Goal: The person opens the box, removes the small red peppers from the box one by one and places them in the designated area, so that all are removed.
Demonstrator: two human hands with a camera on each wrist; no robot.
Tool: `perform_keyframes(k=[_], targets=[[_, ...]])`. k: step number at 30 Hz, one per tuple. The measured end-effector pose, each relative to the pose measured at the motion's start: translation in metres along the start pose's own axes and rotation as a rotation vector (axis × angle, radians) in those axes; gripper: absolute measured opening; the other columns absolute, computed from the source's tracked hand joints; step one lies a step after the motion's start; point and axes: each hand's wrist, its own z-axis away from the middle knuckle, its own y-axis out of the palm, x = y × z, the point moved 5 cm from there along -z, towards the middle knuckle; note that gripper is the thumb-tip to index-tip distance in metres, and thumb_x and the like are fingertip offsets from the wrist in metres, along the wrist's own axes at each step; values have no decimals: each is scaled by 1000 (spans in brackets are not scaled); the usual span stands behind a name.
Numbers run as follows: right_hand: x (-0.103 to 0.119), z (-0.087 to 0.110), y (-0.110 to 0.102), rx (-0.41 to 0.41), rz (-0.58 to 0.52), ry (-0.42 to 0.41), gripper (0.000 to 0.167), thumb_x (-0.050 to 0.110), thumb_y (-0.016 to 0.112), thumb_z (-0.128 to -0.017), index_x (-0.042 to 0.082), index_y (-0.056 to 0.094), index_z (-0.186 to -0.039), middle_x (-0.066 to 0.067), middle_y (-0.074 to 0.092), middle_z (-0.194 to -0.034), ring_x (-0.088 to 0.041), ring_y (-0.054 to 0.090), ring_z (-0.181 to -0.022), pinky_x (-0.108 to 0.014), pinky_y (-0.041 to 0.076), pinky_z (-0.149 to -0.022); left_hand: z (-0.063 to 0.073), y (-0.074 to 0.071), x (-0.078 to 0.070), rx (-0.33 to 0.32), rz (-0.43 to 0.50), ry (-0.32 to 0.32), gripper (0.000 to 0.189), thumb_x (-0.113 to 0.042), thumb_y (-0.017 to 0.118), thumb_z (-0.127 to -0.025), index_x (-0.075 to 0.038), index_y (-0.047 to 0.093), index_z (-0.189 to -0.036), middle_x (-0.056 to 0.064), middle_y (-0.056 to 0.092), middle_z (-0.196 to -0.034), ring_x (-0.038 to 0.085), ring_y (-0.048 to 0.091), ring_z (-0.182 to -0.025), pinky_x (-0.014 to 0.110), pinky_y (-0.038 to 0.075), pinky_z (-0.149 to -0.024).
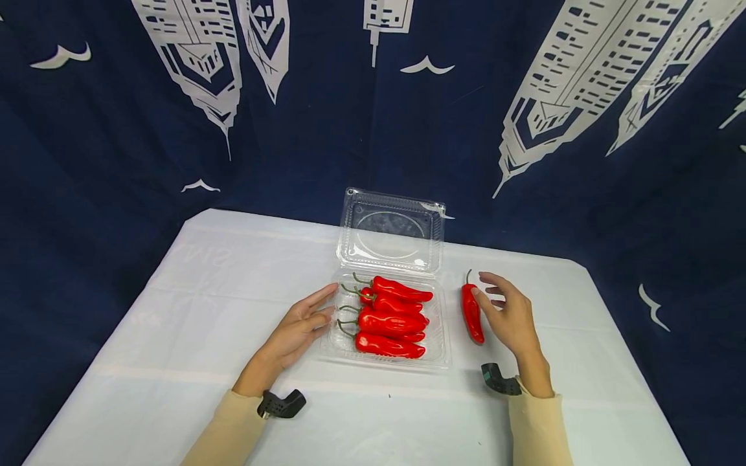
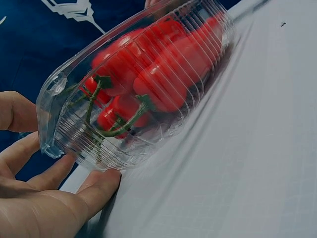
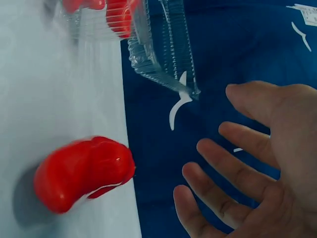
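Observation:
A clear plastic clamshell box lies with its lid raised at the back. Several red chili peppers with green stems fill its base, stems pointing left. My left hand is at the box's left side, fingers extended, fingertips touching its wall in the left wrist view. One loose red pepper lies on the table right of the box, stem away from me. Beside it, my right hand hovers with fingers spread and loosely bent, holding nothing; the right wrist view shows a gap between the hand and the pepper.
A white cloth covers the table. Behind it hangs a dark blue curtain with white building and bird prints. Black wrist cameras sit on both wrists, over beige sleeves.

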Motion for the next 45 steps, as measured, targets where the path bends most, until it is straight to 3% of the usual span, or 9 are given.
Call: perform_keyframes(k=[6, 15, 23, 29, 34, 45], targets=[[22, 3, -3, 19, -49, -56, 42, 19, 68, -95, 4, 60, -134, -18, 63, -132, -38, 64, -110, -57, 56, -88, 0, 1, 0, 0, 6, -3, 71, 7, 44, -94, -9, 23, -160, 10, 11, -168, 41, 11, -153, 57, 17, -122], [63, 9, 11, 133, -46, -198, 43, 17, 75, -90, 9, 63, -131, -12, 66, -122, -33, 66, -103, -52, 59, -85, 0, 1, 0, 3, 5, 1, 71, 7, 44, -94, -9, 23, -160, 11, 10, -168, 41, 11, -153, 57, 17, -122], [77, 15, 27, 182, -79, -325, 43, 12, 76, -88, 10, 64, -129, -8, 67, -125, -31, 65, -106, -51, 58, -84, 0, 1, 0, 3, -1, 7, 70, 7, 43, -94, -9, 24, -160, 11, 11, -168, 41, 11, -153, 57, 17, -122], [87, 19, 41, 246, -126, -376, 42, 15, 75, -89, 7, 64, -129, -8, 67, -125, -29, 65, -109, -50, 59, -85, 0, 1, 0, 10, 6, 8, 70, 7, 43, -94, -9, 23, -160, 11, 10, -168, 41, 11, -153, 58, 16, -122], [99, 22, 51, 274, -123, -406, 45, 15, 78, -86, 12, 65, -129, -2, 66, -126, -24, 64, -112, -45, 58, -88, 0, 0, -1, 9, 9, 10, 70, 7, 43, -94, -9, 23, -160, 11, 10, -168, 41, 11, -153, 58, 16, -122], [111, 32, 67, 361, -155, -393, 44, 17, 79, -86, 17, 66, -127, 4, 64, -129, -17, 58, -123, -41, 52, -102, 1, 2, -2, 4, 5, 9, 70, 7, 43, -94, -10, 24, -160, 10, 11, -168, 41, 11, -153, 57, 18, -122]])
